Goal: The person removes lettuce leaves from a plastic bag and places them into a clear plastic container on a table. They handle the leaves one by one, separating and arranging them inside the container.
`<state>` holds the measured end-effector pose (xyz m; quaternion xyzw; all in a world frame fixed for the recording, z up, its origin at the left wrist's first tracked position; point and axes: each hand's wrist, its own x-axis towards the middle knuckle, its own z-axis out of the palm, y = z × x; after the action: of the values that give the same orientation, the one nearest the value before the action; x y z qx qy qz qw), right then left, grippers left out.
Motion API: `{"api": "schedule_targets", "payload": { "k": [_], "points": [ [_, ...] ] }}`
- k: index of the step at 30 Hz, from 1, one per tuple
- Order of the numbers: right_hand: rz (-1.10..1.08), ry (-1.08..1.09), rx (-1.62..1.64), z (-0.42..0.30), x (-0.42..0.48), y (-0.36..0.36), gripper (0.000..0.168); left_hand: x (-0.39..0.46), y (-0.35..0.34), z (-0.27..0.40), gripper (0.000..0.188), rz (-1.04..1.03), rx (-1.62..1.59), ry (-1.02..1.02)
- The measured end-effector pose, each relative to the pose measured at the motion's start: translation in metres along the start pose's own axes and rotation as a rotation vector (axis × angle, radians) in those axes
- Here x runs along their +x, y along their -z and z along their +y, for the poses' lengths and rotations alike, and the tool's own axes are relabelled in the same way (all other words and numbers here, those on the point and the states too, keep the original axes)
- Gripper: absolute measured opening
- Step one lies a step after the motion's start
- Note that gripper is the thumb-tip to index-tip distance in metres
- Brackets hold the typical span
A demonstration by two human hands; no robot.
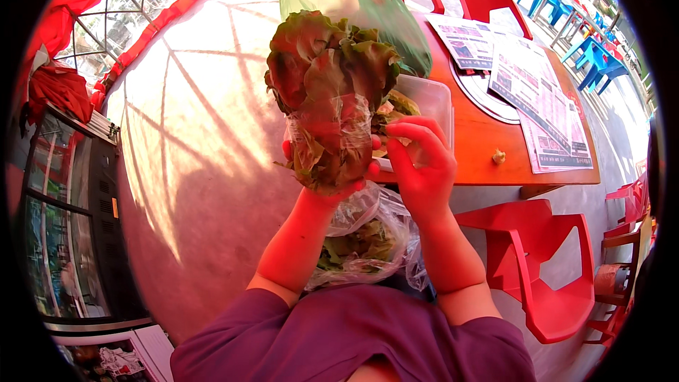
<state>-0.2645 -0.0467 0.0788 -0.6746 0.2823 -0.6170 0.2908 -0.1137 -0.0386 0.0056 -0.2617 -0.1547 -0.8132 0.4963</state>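
Note:
My left hand (339, 191) holds up a bunch of leafy lettuce (323, 63), gripping its lower part from beneath. A clear plastic band (331, 119) wraps around the middle of the bunch. Beside it, my right hand (427, 164) is raised with thumb and index fingertips close together; whether something thin is between them cannot be made out. Behind that hand, a translucent plastic tub (427, 90) at the table's edge contains lettuce leaves (400, 106). At my lap, below my wrists, an open clear plastic bag (371, 270) contains more green leaves (360, 244).
The orange-brown table (477, 164) bears printed sheets (530, 85), a round metal inset (477, 87) and a small pale scrap (498, 157). A green plastic bag (392, 10) stands beyond the lettuce. Red chairs (551, 276) surround the table. A glass-fronted cabinet (69, 212) is at left.

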Motion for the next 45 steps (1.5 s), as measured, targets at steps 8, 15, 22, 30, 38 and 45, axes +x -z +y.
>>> {"api": "schedule_targets", "payload": {
  "k": [8, 15, 22, 30, 38, 45],
  "points": [
    [-0.072, -0.015, -0.01, -0.009, 0.009, 0.003, 0.02, 0.013, -0.004, -0.001, 0.094, -0.139, -0.054, 0.164],
    [-0.087, -0.264, 0.194, 0.006, 0.006, 0.006, 0.014, 0.01, -0.014, 0.002, 0.094, 0.112, 0.438, -0.004],
    [-0.082, -0.43, 0.216, 0.039, 0.003, 0.024, 0.007, 0.007, -0.036, -0.011, 0.094, 0.393, 0.838, -0.034],
    [0.123, -0.183, 0.249, 0.026, -0.015, 0.033, 0.009, 0.017, -0.049, -0.028, 0.101, 0.693, 1.392, -0.229],
    [0.091, -0.406, 0.393, 0.009, -0.035, 0.005, 0.045, 0.025, -0.042, -0.045, 0.103, 0.713, 2.196, -0.522],
    [0.216, -0.499, 0.352, 0.01, -0.032, -0.002, 0.065, 0.025, -0.036, -0.051, 0.087, 0.595, 2.491, -0.606]
  ]
}}
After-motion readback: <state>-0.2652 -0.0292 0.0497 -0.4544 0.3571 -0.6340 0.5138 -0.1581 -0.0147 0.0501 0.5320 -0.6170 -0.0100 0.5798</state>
